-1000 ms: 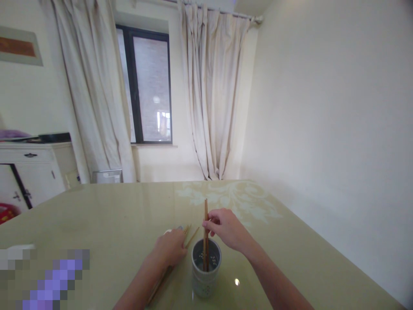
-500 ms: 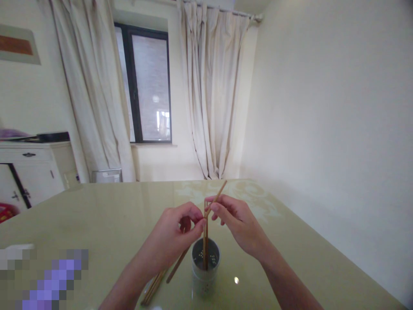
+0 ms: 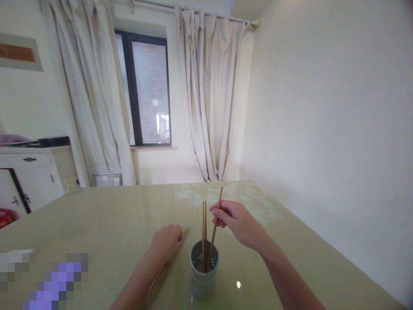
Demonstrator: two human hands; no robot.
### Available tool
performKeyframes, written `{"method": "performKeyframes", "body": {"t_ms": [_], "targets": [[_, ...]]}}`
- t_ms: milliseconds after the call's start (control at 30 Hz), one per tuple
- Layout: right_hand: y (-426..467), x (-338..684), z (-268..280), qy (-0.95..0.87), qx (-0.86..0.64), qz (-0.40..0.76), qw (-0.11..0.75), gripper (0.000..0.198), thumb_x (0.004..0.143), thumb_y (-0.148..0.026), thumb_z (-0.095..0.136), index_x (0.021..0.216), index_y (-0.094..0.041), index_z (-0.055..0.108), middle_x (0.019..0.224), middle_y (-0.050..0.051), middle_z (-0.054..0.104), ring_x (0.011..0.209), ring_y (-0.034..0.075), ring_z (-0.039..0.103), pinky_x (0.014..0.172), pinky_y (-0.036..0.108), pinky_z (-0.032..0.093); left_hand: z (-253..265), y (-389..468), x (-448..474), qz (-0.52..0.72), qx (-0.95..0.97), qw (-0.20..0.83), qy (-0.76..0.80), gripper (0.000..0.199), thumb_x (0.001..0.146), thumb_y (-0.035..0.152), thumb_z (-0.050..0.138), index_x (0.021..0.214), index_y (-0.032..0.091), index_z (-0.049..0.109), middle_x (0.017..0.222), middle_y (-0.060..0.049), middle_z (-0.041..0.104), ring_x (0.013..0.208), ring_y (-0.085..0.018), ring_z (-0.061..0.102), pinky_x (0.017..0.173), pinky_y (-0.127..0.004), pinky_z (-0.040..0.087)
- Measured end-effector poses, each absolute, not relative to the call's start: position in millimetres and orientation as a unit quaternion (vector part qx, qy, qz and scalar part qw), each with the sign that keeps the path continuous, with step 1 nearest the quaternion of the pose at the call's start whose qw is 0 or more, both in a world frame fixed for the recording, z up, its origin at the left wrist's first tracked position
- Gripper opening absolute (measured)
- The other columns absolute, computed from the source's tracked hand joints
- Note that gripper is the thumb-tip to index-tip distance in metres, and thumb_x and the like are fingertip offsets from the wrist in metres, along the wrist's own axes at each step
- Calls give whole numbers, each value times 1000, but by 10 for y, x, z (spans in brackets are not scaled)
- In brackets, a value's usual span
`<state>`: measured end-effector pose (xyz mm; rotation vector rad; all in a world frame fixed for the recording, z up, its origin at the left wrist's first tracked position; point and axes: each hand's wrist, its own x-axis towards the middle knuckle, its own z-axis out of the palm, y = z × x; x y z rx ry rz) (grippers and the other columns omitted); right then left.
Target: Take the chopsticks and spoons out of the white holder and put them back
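Observation:
A grey-white perforated utensil holder (image 3: pixel 204 282) stands on the table with several wooden chopsticks (image 3: pixel 203 224) upright in it. My right hand (image 3: pixel 237 219), at its upper right, pinches a wooden chopstick (image 3: pixel 217 211) between thumb and fingers. That stick leans right, and its lower end is inside the holder. My left hand (image 3: pixel 167 241) is low, left of the holder, with its fingers curled over a bundle of chopsticks (image 3: pixel 158 280) on the table. The bundle's ends show beyond and below the hand; its middle and most of my left fingertips are hidden.
The glossy pale-green table (image 3: pixel 112 224) reaches toward the window (image 3: pixel 150 90) and curtains (image 3: pixel 214 99). A white wall (image 3: pixel 322 129) runs along its right side. A white cabinet (image 3: pixel 35 172) stands at left. A blurred purple patch (image 3: pixel 54 284) covers the lower left.
My left hand has moved down and left, away from the upright chopsticks to the bundle on the table. The chopstick in my right hand has turned steeper and lowered into the holder.

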<state>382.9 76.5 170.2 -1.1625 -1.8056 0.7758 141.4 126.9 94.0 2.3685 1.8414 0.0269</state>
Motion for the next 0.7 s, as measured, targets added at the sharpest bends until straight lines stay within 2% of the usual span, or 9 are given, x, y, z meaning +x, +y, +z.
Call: {"method": "performKeyframes", "body": {"t_ms": [167, 267, 467, 700], "targets": [[775, 3746, 1600, -714, -488, 341, 369, 19, 98, -24, 57, 107, -15, 72, 77, 3, 73, 70, 16, 71, 68, 28, 57, 871, 1236, 1431, -24, 787, 71, 612, 22, 85, 15, 59, 100, 20, 74, 112, -14, 77, 107, -32, 73, 83, -37, 51], [831, 3727, 1512, -711, -505, 334, 358, 18, 97, -21, 58, 108, -15, 70, 77, 2, 71, 67, 16, 71, 66, 27, 57, 843, 1250, 1422, -32, 788, 70, 610, 23, 84, 14, 59, 102, 21, 74, 113, -13, 77, 108, -31, 73, 85, -37, 52], [945, 3696, 1363, -733, -522, 313, 304, 16, 95, -18, 56, 82, -17, 65, 78, 5, 75, 69, 16, 71, 63, 24, 52, 838, 1245, 1437, -42, 779, 64, 622, 26, 86, 16, 57, 106, 20, 73, 116, -14, 77, 109, -32, 73, 86, -39, 53], [968, 3677, 1341, -737, -531, 300, 291, 16, 93, -18, 56, 80, -17, 65, 80, 7, 77, 72, 18, 73, 64, 25, 50, 787, 1278, 1445, -30, 783, 81, 616, 23, 83, 17, 63, 103, 21, 74, 114, -12, 77, 109, -30, 73, 87, -36, 53]]}}
